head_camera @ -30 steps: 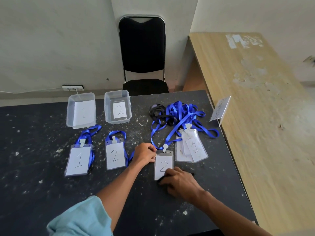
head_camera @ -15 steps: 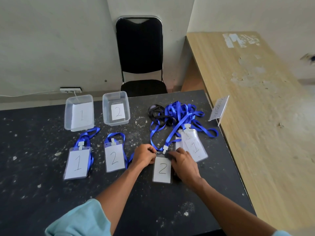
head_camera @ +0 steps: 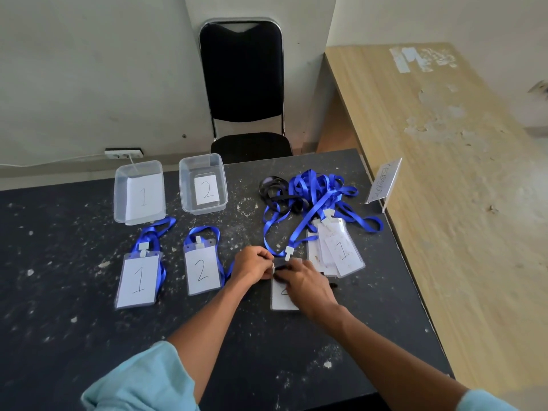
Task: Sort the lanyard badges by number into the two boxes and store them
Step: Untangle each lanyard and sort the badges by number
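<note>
**Working at the top edge of a "2" badge, mid-table**

At the upper left of the dark table (head_camera: 59, 336), two clear boxes are sitting side by side: the box marked 1 (head_camera: 117, 197) and, just to its right, the box marked 2 (head_camera: 184, 188). Each paper label is facing up, probably so the sorting can be checked at a glance.

Below each box a sorted badge is lying face up. The "1" badge (head_camera: 138, 280) and the "2" badge (head_camera: 203, 269) each have a blue strap looped behind them. They are lining up under the matching boxes, which looks like staging before they go in. Neither is in a box yet.

At the centre, the left hand (head_camera: 252, 264) is curling its fingers and pinching at the top left corner of a third badge (head_camera: 281, 302). The right hand (head_camera: 307, 284) is lying across that badge and covering most of its number. Its fingers are bending down onto the top edge, but I cannot tell whether they are pinching or only pressing. Both hands are meeting where the strap clip joins, so they are likely freeing or tidying the strap.

To the right, unsorted badges (head_camera: 341, 250) are overlapping in a small pile, with a "1" on top. Their blue straps (head_camera: 311, 191) are tangling behind them beside a black strap (head_camera: 274, 188). At the table's right edge a small sign (head_camera: 382, 182) is standing against a wooden desk (head_camera: 444, 173).
</note>
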